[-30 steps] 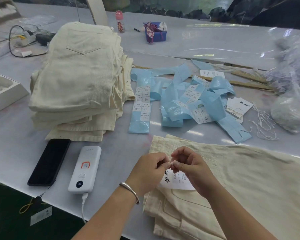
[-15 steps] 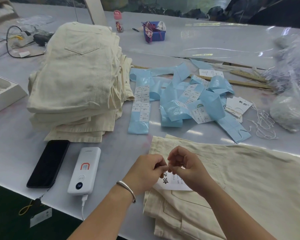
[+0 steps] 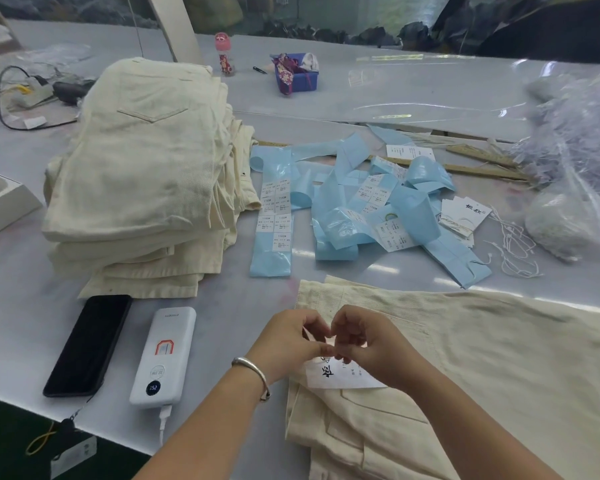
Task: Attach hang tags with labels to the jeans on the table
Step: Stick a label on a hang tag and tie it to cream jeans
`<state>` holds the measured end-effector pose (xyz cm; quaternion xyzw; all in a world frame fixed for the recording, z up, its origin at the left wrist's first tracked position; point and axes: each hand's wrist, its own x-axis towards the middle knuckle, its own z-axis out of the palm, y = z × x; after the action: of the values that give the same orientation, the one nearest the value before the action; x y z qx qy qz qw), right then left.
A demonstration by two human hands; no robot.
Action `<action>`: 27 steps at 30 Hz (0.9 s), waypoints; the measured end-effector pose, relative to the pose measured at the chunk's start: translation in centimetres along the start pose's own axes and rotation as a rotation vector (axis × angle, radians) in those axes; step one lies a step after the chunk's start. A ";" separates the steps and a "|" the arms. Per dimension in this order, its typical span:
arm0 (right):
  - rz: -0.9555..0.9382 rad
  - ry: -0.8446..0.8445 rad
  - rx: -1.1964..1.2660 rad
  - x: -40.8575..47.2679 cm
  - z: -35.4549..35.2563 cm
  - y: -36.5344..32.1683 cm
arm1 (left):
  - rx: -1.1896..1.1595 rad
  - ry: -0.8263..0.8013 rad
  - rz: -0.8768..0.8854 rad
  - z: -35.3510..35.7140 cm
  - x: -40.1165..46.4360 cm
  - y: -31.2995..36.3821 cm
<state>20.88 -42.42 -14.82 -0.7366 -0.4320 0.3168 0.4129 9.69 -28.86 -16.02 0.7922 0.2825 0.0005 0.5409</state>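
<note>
Both hands are working at the jeans [image 3: 482,358] lying on the bench [image 3: 222,306], near edge. The left hand [image 3: 288,344] and right hand [image 3: 364,341] are curling their fingers [image 3: 321,348] tip to tip above the tag [image 3: 340,375], seemingly pinching its string, which is too fine to make out. Judging by this, fastening is under way: keeping the pinch tight and the tag flat should be helping.

Left hand [image 3: 288,341] and right hand [image 3: 368,344] meet, fingertips pinched together.
</note>
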 end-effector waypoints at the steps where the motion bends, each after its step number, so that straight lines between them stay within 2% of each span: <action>1: 0.034 0.009 -0.112 0.1 0.1 0.4 | 0.102 0.014 0.006 0.3 0.5 0.2; 4: 0.181 0.150 -0.341 -0.9 -0.6 2.1 | 0.252 0.092 0.109 1.3 2.6 1.9; 7: 0.343 0.293 -0.338 -3.7 -1.9 3.8 | 0.397 0.097 0.250 2.6 5.8 4.0; 10: 0.482 0.309 -0.415 -7.4 -2.8 5.5 | 0.538 -0.063 0.305 5.4 9.5 6.3; 12: 0.551 0.345 -0.498 -9.6 -3.2 6.5 | 0.756 -0.174 0.301 7.5 11.5 7.2; 15: 0.652 0.390 -0.674 -12.4 -3.4 8.1 | 1.022 -0.233 0.285 9.9 13.4 7.7; 17: 0.686 0.426 -0.749 -14.3 -3.3 9.3 | 1.017 -0.242 0.250 11.1 14.0 7.9; 21: 0.718 0.508 -0.661 -17.4 -3.1 10.8 | 0.894 -0.349 0.071 13.3 13.1 9.1; 24: 0.753 0.472 -0.640 -18.7 -3.2 11.2 | 0.775 -0.532 -0.030 14.3 12.1 10.2; 27: 0.763 0.481 -0.581 -19.8 -4.0 11.4 | 0.554 -0.704 -0.075 15.3 10.9 12.1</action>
<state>20.01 -64.81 -20.86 -0.9770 -0.0968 0.1340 0.1349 28.91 -40.18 -15.29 0.8483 0.0994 -0.3644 0.3712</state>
